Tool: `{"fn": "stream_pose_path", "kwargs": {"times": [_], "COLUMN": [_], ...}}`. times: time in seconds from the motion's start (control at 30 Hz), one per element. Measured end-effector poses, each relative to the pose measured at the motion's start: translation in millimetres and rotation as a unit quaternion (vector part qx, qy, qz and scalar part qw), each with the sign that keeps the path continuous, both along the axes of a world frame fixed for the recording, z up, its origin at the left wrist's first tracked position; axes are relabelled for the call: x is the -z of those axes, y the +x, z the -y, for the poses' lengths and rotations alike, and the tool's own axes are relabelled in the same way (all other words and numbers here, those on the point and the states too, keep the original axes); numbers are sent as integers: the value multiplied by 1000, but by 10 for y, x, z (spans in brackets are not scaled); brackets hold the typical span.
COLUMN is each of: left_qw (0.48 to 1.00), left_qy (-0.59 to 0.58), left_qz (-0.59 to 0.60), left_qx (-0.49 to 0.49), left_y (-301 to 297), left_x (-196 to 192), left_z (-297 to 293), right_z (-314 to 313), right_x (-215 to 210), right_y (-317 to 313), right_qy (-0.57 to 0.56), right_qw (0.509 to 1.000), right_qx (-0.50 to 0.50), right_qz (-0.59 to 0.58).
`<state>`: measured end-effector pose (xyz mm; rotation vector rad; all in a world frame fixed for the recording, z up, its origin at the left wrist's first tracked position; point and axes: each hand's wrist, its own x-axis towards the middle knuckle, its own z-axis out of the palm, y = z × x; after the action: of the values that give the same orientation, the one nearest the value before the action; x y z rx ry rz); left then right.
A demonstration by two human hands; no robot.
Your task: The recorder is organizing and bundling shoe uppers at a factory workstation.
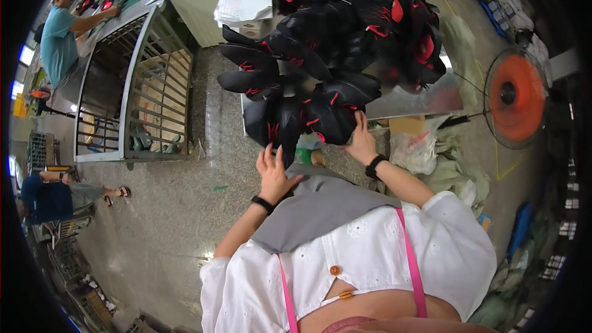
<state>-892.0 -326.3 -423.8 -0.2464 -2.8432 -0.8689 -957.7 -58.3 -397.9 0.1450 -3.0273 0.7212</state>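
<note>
A large heap of black shoe uppers [320, 18] with red trim and red linings lies in front of me. At its near edge, an upper with red lacing [333, 117] sits between my two hands. My right hand [362, 143] touches that upper's right side with fingers stretched out, and it does not visibly grip it. My left hand [274, 176] is just below another black upper [265, 120], its fingers spread and thumb apart. Nothing shows in its palm. A grey apron hangs below the pile, and dark bands circle both my wrists.
The pile rests on a metal-topped table [425, 102]. An orange fan [517, 97] stands at the right. Plastic bags [412, 148] lie beside the table. A barred metal cart [157, 92] is on the left. Papers on a box [245, 1] stand behind; two people are farther left.
</note>
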Motion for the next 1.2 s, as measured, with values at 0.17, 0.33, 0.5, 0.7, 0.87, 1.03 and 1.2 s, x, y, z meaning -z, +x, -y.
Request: {"fn": "stream_pose_path", "kwargs": {"times": [0.17,0.33,0.5,0.7,0.87,1.03,1.2], "left_qw": [986,967,995,996,967,981,997], "left_qy": [56,128,83,90,22,-127,-76], "left_qz": [-136,-218,-53,0,-255,-113,2], "left_qx": [-84,-18,-9,18,-17,90,10], "left_y": [-595,-1018,-1272,-1133,-1322,-1658,-1538], "left_x": [-75,-526,-738,-324,-1171,-761,-1023], "left_z": [-67,697,500,99,133,-251,278], "right_z": [266,-545,-1354,-719,-33,-623,-1001], "right_x": [-125,-1020,-1371,-1399,-2027,-988,-1180], "right_y": [-241,-732,-1610,-1661,-1664,-2332,-2604], "right_qy": [7,60,98,325,237,317,189], "right_qw": [998,992,988,933,903,854,854], "right_qx": [39,-94,-114,-152,-331,-375,-479], "right_qz": [-41,-64,-23,-27,-138,171,75]}}
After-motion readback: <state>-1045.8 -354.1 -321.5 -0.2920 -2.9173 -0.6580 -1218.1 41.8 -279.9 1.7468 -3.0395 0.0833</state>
